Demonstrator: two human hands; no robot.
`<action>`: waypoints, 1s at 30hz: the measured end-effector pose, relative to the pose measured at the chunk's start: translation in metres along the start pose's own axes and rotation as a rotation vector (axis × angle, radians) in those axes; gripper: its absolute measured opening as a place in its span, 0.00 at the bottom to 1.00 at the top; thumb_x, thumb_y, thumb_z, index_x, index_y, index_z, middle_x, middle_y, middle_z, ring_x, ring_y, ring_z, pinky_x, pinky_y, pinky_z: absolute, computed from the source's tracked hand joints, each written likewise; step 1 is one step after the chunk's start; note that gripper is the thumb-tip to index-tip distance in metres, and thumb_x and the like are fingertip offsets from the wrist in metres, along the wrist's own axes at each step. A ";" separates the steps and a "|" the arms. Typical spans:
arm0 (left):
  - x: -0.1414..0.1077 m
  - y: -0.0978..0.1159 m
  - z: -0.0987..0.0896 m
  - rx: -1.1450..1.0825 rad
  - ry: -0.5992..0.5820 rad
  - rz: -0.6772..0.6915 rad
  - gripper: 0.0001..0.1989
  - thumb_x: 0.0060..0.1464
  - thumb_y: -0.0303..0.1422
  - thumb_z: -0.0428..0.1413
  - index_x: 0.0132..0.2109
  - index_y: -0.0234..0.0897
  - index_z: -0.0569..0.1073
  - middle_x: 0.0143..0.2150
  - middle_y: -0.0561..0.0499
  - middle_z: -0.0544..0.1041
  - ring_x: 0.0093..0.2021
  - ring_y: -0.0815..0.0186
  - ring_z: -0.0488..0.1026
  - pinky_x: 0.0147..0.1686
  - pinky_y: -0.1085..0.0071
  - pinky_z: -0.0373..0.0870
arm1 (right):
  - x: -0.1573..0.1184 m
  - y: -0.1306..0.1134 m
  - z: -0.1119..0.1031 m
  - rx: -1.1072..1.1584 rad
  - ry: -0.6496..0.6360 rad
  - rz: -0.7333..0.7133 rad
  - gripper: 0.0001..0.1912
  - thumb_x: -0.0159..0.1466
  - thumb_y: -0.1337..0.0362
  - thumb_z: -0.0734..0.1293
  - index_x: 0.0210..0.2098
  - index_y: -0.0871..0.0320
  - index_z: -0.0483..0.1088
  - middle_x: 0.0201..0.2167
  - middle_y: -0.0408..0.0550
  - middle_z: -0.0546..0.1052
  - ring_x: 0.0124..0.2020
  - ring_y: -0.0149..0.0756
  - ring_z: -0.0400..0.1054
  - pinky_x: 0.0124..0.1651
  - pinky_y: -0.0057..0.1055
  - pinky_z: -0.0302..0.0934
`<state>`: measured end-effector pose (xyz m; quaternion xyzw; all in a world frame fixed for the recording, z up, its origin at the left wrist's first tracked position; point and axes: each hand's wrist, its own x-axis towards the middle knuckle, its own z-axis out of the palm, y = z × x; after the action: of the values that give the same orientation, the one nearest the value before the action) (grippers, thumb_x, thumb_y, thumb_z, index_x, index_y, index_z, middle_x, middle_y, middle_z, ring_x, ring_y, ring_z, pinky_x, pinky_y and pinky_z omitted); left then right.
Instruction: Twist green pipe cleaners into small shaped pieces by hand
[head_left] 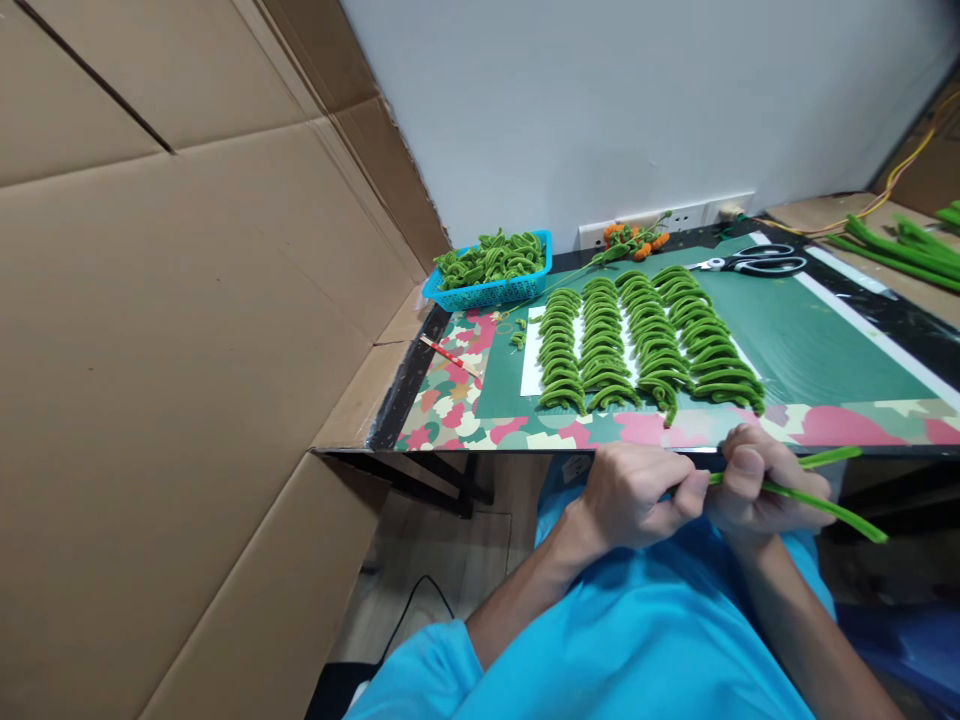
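Both hands are close together just in front of the table's near edge, above my lap. Fuzzy green pipe cleaners (832,505) run between them, and two loose ends stick out to the right past my right hand. My left hand (645,492) is closed around one end, which its fingers mostly hide. With thumb and fingers pinched, my right hand (766,482) grips the stems a short way along. On the table beyond lie rows of curled green pipe cleaner pieces (607,340), set out in columns on white paper (531,360).
A blue basket (487,293) heaped with curled green pieces stands at the back left. Black-handled scissors (765,262) lie at the back right, near orange pipe-cleaner flowers (636,242). Long green stems (900,250) rest far right. Cardboard (225,350) walls the left side.
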<state>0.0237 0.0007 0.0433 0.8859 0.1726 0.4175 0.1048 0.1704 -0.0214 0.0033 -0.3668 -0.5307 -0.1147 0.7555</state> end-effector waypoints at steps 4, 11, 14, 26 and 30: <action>-0.001 0.000 0.001 0.006 0.025 0.023 0.26 0.75 0.37 0.46 0.24 0.39 0.65 0.19 0.56 0.67 0.20 0.72 0.64 0.26 0.69 0.57 | 0.002 -0.001 0.002 0.020 0.006 -0.041 0.18 0.69 0.72 0.67 0.25 0.55 0.60 0.20 0.36 0.60 0.18 0.27 0.54 0.23 0.31 0.52; 0.004 0.005 -0.004 -0.059 -0.050 -0.149 0.28 0.74 0.40 0.47 0.23 0.39 0.68 0.18 0.55 0.65 0.21 0.71 0.61 0.26 0.69 0.56 | 0.005 -0.002 0.004 0.034 0.021 -0.054 0.20 0.69 0.73 0.67 0.24 0.54 0.58 0.20 0.36 0.60 0.17 0.26 0.53 0.22 0.32 0.49; 0.012 0.009 -0.014 -0.143 -0.155 -0.293 0.28 0.74 0.43 0.48 0.24 0.37 0.69 0.19 0.56 0.64 0.22 0.72 0.59 0.26 0.69 0.53 | 0.005 -0.002 0.004 0.033 0.023 -0.050 0.21 0.69 0.72 0.67 0.24 0.54 0.57 0.19 0.36 0.60 0.17 0.26 0.53 0.22 0.32 0.48; 0.015 0.007 -0.026 -0.368 -0.233 -0.396 0.29 0.71 0.47 0.52 0.23 0.37 0.60 0.21 0.59 0.51 0.24 0.74 0.51 0.26 0.70 0.49 | 0.006 -0.004 0.004 0.061 -0.012 -0.017 0.17 0.68 0.74 0.67 0.25 0.54 0.61 0.20 0.37 0.61 0.17 0.27 0.53 0.22 0.32 0.48; 0.015 0.007 -0.026 -0.377 -0.242 -0.412 0.29 0.70 0.47 0.52 0.23 0.38 0.60 0.22 0.59 0.51 0.25 0.74 0.51 0.27 0.70 0.49 | 0.004 -0.004 0.003 0.051 -0.019 0.000 0.17 0.69 0.73 0.67 0.25 0.55 0.61 0.20 0.37 0.62 0.18 0.27 0.52 0.24 0.32 0.48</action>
<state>0.0139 0.0008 0.0721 0.8405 0.2542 0.3036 0.3698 0.1675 -0.0215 0.0093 -0.3487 -0.5406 -0.0975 0.7594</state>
